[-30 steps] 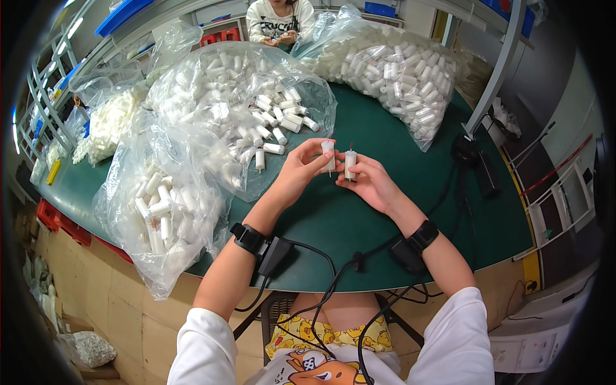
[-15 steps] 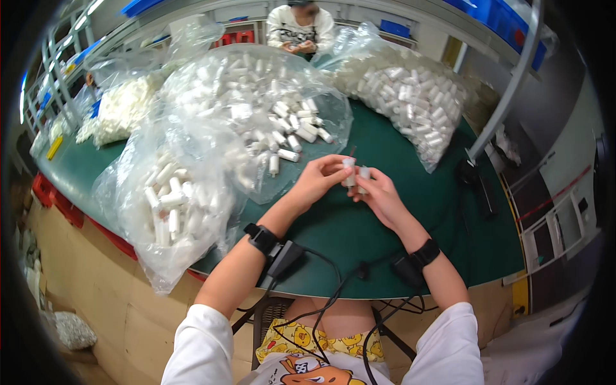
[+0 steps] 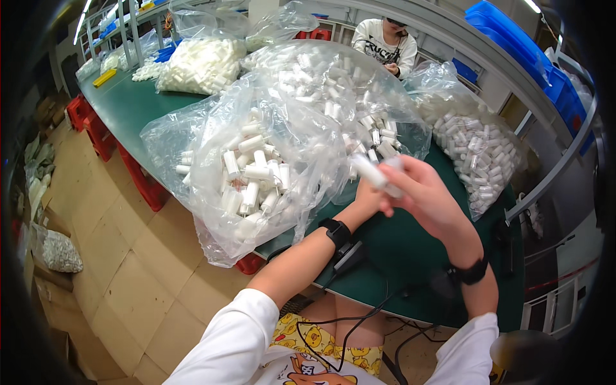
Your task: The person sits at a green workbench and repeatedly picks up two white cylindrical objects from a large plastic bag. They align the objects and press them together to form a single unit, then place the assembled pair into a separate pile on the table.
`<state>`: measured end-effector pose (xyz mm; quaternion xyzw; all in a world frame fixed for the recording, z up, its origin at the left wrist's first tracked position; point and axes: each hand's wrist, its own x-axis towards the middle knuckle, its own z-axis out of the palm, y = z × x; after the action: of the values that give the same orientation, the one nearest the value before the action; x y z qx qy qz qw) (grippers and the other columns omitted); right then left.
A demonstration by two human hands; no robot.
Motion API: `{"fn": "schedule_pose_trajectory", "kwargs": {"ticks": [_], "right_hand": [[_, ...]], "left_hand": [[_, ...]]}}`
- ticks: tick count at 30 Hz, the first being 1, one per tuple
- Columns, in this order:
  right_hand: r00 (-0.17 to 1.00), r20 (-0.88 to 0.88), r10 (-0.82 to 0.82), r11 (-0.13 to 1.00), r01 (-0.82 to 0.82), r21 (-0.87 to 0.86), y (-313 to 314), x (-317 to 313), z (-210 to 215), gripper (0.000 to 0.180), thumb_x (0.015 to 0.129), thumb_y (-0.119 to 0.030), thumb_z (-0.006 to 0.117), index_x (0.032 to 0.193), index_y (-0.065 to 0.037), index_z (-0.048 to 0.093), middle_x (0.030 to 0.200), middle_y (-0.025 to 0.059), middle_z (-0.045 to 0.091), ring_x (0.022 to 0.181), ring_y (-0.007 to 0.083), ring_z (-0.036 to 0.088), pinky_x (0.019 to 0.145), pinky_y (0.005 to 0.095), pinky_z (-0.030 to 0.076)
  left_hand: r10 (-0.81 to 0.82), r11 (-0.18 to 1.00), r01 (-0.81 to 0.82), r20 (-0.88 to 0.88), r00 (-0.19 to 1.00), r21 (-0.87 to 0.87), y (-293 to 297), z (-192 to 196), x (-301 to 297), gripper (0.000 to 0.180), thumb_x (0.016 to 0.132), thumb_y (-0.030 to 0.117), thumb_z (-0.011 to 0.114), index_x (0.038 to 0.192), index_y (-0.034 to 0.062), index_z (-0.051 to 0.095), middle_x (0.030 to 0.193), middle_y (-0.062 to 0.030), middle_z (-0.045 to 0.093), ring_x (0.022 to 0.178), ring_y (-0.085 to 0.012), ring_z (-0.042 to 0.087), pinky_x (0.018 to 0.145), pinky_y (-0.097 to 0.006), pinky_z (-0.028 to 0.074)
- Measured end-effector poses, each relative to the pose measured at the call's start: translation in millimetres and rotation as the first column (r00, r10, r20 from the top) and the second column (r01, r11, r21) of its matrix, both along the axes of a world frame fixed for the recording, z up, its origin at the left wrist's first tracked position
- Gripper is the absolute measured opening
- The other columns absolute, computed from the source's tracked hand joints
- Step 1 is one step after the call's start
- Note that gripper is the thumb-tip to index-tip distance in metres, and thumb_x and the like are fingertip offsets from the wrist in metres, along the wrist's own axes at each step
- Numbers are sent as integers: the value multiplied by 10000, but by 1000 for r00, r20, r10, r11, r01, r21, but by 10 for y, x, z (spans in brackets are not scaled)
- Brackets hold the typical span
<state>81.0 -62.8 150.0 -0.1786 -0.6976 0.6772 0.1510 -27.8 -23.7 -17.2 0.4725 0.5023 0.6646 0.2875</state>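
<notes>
White plastic, smeared by blur, stands out at your right hand (image 3: 428,196): your fingers there are bent inward and pinched around a white cylinder (image 3: 369,172), leaving no clear gap. It sits above the green desk (image 3: 410,256), tilted, with its free end pointing up and left toward the loose pile (image 3: 385,133) at the mouth of the middle bag (image 3: 420,131). A second pale shape lies close against your right fingers, too blurred for you to count as another piece. Your left hand (image 3: 367,197) is mostly hidden behind the right one, so you cannot tell how far its fingers are parted or whether they hold anything.

As for progress, you seem to be partway through a large batch, with a single piece being handled. Many similar cylinders lie in the near bag (image 3: 215,234), some showing thin pins at their ends, and more fill the right-hand bag (image 3: 478,154). Nothing visible tells you which bags hold finished pieces and which hold waiting ones, so the share done stays uncertain. Whether the cylinder in your fingers is complete is also unclear, because its ends are blurred or covered.
</notes>
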Motion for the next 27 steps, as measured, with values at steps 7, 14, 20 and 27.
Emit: {"fn": "schedule_pose_trajectory", "kwargs": {"ticks": [7, 14, 20, 27], "right_hand": [[963, 131, 237, 967, -246, 58, -278, -951, 301, 435, 906, -280, 547, 1126, 92, 492, 1069, 169, 574, 959, 222, 610, 796, 269, 500], [989, 44, 143, 976, -148, 158, 357, -568, 356, 359, 908, -248, 521, 1081, 65, 554, 1004, 164, 620, 870, 187, 625, 781, 287, 507], [887, 367, -280, 867, 70, 493, 1508, -206, -547, 225, 850, -189, 549, 934, -2, 644, 834, 54, 663, 702, 115, 615, 640, 231, 492], [903, -11, -430, 414, 208, 886, 2154, -261, -1365, 285, 728, -166, 658, 960, -5, 619, 965, 161, 585, 885, 314, 598, 772, 366, 488]], "left_hand": [[487, 870, -370, -678, 551, 325, 162, -28, 15, 309, 753, 85, 572, 1034, -39, 535, 1013, -218, 570, 982, -333, 538, 832, -438, 409], [272, 836, -548, -848, 455, -26, 101, 10, -93, 329, 718, 118, 608, 1034, 38, 558, 1119, -172, 499, 1109, -328, 435, 916, -405, 361], [386, 811, -566, -861, 331, 147, 92, -91, -68, 419, 694, 79, 597, 1098, 43, 494, 1135, -146, 480, 1150, -335, 407, 939, -470, 341], [317, 778, -604, -938, 143, 171, 133, 1, -66, 331, 712, 92, 607, 1036, 70, 543, 1004, -88, 497, 998, -261, 469, 837, -362, 394]]}}
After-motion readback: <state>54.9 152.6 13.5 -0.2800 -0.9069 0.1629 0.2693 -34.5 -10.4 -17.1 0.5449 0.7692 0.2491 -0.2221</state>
